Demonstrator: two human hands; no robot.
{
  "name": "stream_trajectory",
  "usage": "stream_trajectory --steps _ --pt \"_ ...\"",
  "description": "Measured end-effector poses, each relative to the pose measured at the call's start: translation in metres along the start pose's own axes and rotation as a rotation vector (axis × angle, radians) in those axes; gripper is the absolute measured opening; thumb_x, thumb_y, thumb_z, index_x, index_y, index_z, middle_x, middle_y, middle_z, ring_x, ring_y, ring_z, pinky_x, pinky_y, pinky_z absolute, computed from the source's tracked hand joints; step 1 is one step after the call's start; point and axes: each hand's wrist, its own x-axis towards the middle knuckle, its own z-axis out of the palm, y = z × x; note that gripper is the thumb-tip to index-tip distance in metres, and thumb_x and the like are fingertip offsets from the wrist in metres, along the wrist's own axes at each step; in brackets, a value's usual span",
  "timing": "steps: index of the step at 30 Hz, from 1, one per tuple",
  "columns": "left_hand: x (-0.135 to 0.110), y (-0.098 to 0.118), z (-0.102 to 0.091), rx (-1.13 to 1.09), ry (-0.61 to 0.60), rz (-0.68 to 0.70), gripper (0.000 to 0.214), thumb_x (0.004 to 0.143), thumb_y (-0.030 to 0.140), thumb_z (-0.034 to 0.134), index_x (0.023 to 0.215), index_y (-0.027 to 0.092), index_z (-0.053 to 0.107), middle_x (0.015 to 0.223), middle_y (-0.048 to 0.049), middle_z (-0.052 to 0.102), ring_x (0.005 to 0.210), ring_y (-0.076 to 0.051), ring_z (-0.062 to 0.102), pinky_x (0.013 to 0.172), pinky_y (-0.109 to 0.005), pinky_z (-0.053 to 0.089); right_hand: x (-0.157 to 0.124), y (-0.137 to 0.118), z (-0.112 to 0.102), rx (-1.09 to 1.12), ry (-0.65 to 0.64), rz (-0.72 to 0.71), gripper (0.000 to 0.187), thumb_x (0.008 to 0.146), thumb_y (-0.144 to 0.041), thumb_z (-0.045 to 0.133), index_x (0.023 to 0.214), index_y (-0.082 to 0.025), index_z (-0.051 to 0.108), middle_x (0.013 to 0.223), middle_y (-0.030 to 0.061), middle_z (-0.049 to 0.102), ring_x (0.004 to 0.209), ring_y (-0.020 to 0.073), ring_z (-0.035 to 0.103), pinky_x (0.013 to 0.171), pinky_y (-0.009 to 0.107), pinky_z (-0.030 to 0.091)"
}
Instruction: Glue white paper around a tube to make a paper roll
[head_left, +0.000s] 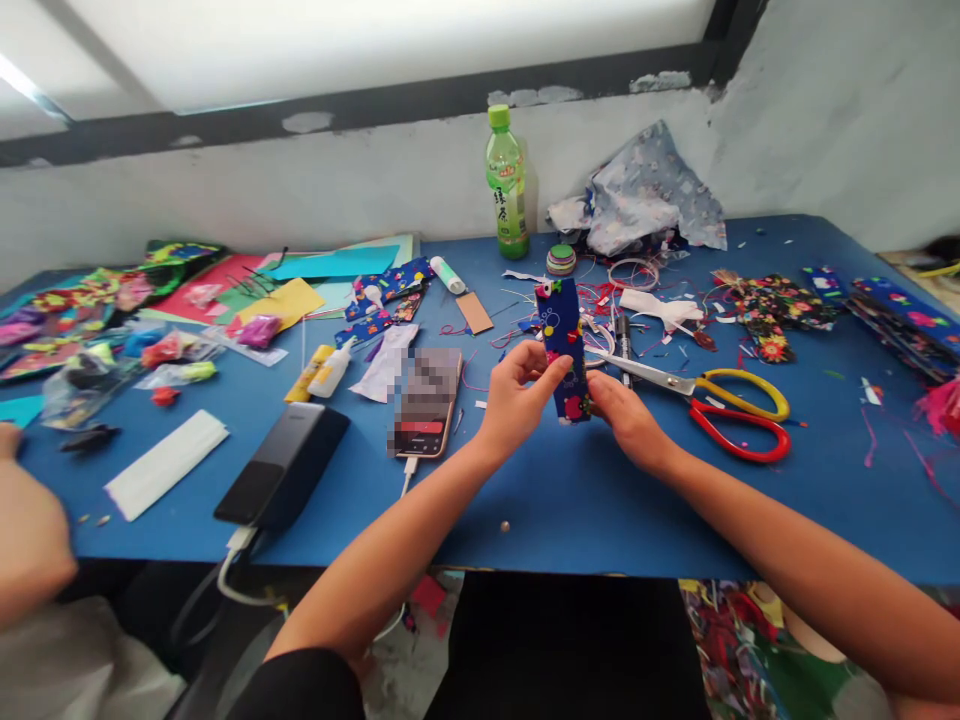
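A narrow strip of dark blue patterned fabric (564, 325) stands upright between my two hands, above the blue table. My left hand (517, 395) pinches it from the left, with the thumb across its front. At its lower right edge, the fingers of my right hand (626, 415) close on it; their tips are partly hidden behind it. Scissors (739, 412) with one yellow and one red handle lie just to the right, blades pointing toward my right hand. A black marker (624, 345) rests behind that hand.
A phone (427, 405) and a power bank (285, 470) with cables lie left of my arms. A green tea bottle (507, 185) stands at the back, near crumpled grey fabric (645, 195). Another person's arm (30, 525) reaches in at far left. Folded fabric pieces (907, 320) lie right.
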Motion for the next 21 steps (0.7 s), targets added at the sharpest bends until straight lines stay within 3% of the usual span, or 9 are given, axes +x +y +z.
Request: stream_trajectory --steps 2,6,9,14,19,21 --pt "0.0 0.001 0.0 0.002 -0.021 -0.011 0.038 0.074 0.051 0.074 0.071 0.018 0.055 0.065 0.0042 0.054 0.061 -0.009 0.051 0.058 -0.021 0.041 -0.001 -0.003 0.001 0.002 0.0 0.001 0.039 0.071 -0.058 0.073 0.076 -0.021 0.064 0.07 -0.0026 0.054 0.068 0.0121 0.051 0.066 0.024 0.045" --pt "-0.003 0.002 0.004 -0.065 -0.114 -0.06 0.046 0.075 0.06 0.068 0.093 0.018 0.062 0.082 -0.0019 0.065 0.074 -0.014 0.061 0.065 -0.025 0.049 -0.005 -0.011 0.004 0.019 -0.061 0.085 0.038 0.077 -0.056 0.066 0.073 -0.018 0.064 0.059 -0.0028 0.051 0.055 0.0107 0.046 0.057 0.025 0.043" --pt "-0.003 0.0 0.006 -0.099 -0.104 -0.07 0.04 0.071 0.054 0.075 0.082 0.018 0.061 0.073 0.0009 0.063 0.066 -0.012 0.058 0.06 -0.022 0.048 -0.006 -0.012 0.005 0.004 -0.053 0.117 0.036 0.08 -0.052 0.064 0.071 -0.017 0.064 0.06 -0.001 0.054 0.056 0.0115 0.047 0.057 0.026 0.043" --pt "0.0 -0.002 0.001 -0.087 0.014 -0.023 0.034 0.073 0.044 0.078 0.074 0.018 0.057 0.066 0.0053 0.057 0.061 -0.007 0.052 0.061 -0.019 0.044 -0.006 -0.01 0.003 -0.015 0.059 0.021 0.035 0.077 -0.055 0.068 0.077 -0.02 0.062 0.073 -0.0018 0.056 0.067 0.0122 0.049 0.066 0.025 0.044" --pt "-0.004 0.0 0.004 -0.115 -0.111 -0.041 0.045 0.077 0.06 0.067 0.095 0.019 0.063 0.085 -0.0018 0.066 0.074 -0.014 0.062 0.065 -0.025 0.05 -0.006 -0.013 0.004 0.008 0.003 0.054 0.038 0.076 -0.057 0.066 0.071 -0.019 0.06 0.06 -0.0038 0.048 0.056 0.0106 0.044 0.059 0.026 0.042" --pt "-0.006 -0.001 0.006 -0.1 -0.137 -0.033 0.043 0.076 0.058 0.07 0.093 0.019 0.062 0.083 -0.0016 0.066 0.071 -0.013 0.062 0.063 -0.025 0.049 -0.006 -0.012 0.004 0.003 -0.023 0.078 0.038 0.076 -0.056 0.066 0.072 -0.018 0.061 0.06 -0.0027 0.05 0.056 0.0114 0.046 0.059 0.027 0.045"
